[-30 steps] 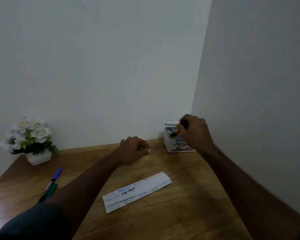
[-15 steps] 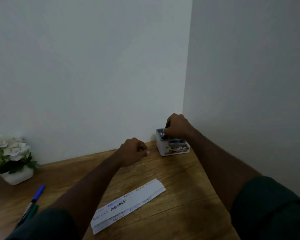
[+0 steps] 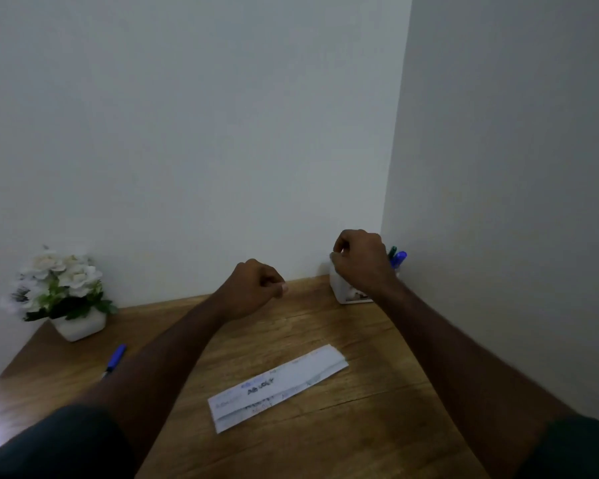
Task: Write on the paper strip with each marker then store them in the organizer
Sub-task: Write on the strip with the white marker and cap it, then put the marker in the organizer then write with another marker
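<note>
Lifted off the organizer (image 3: 343,294), right hand (image 3: 362,259) hangs curled, grip unclear; left hand (image 3: 253,288) fisted

I see my right hand (image 3: 362,261) curled over the small white plastic organizer (image 3: 343,294); my left fist (image 3: 253,288) hovers left of it.

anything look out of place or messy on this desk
Only a blue-capped marker lying loose on the wooden desk at the left, far from the white organizer in the corner. The white paper strip lies at a slant. Nothing is spilled or broken.
</note>
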`<state>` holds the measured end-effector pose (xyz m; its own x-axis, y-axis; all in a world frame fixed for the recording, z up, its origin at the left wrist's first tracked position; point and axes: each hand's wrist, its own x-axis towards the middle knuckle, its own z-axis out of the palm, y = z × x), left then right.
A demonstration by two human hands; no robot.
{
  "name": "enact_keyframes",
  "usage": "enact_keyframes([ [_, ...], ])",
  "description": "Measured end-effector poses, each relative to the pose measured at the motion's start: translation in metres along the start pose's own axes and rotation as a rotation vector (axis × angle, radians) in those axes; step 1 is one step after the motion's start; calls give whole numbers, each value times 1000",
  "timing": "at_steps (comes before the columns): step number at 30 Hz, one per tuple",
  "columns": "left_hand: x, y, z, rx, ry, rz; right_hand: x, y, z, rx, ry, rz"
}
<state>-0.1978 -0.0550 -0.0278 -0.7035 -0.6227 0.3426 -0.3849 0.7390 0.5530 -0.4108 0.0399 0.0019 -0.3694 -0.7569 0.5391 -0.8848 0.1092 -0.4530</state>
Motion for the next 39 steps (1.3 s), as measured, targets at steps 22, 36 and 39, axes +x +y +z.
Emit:
enact_keyframes([
  [22, -250, -95, -117, 178, 277, -422, -169, -229, 146, 268, -680, -442],
  [36, -218, -87, -77, 120, 325, -290, -144, -205, 122, 38, -574, -115],
  [39, -207, -80, -72, 28, 410, -263, -133, -185, 110, 49, -526, -209],
])
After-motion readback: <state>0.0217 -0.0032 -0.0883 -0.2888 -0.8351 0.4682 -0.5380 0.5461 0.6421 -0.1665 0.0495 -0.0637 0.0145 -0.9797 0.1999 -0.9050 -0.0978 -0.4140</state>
